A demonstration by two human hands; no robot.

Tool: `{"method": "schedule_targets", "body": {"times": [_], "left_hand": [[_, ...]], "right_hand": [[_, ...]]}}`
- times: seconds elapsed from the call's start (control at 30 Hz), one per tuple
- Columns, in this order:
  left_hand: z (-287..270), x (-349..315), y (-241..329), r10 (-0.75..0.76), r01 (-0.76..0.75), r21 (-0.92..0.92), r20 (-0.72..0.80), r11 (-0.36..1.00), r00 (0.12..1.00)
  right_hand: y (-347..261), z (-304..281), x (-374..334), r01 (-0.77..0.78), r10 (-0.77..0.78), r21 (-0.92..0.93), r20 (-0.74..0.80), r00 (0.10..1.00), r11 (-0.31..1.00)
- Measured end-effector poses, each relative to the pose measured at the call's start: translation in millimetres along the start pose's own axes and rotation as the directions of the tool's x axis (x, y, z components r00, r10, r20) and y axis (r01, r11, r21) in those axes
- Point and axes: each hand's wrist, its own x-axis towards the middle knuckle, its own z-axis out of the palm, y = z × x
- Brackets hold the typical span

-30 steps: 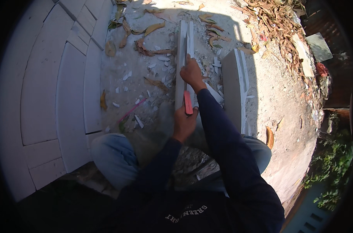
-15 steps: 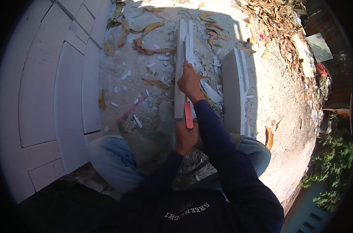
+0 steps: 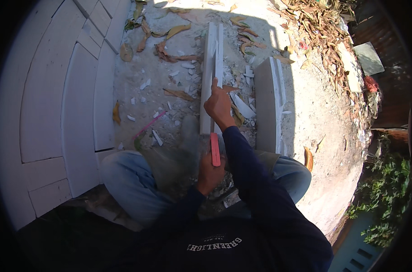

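A long pale block lies lengthwise in front of me, with a groove and a chipped white strip along its right side. Over it runs a red-handled tool with a long narrow blade, whose exact kind I cannot make out. My left hand is closed round the handle, close to the block's near end. Farther up, my right hand grips the blade, its index finger stretched forward along it. The fingers underneath are hidden.
Another pale block with a broken white edge stands to the right. Pale blocks are stacked at the left. White chips, dry leaves and a pink strip litter the ground. Leaves pile up at the far right.
Both hands and the red-handled tool have slid toward me along the block. The handle now sits past the block's near end. The block has stayed in place.
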Motion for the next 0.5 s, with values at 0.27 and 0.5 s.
{"method": "schedule_targets", "body": {"times": [0.27,0.5], "left_hand": [[-9,17,39,0.104,-0.104,-0.008,-0.054,0.994,0.993],[2,35,39,0.176,-0.166,0.126,-0.072,0.978,0.982]], "right_hand": [[2,-12,69,-0.108,0.129,-0.151,0.137,0.982,0.983],[34,8,139,-0.09,0.105,-0.127,0.117,0.988,0.988]]}}
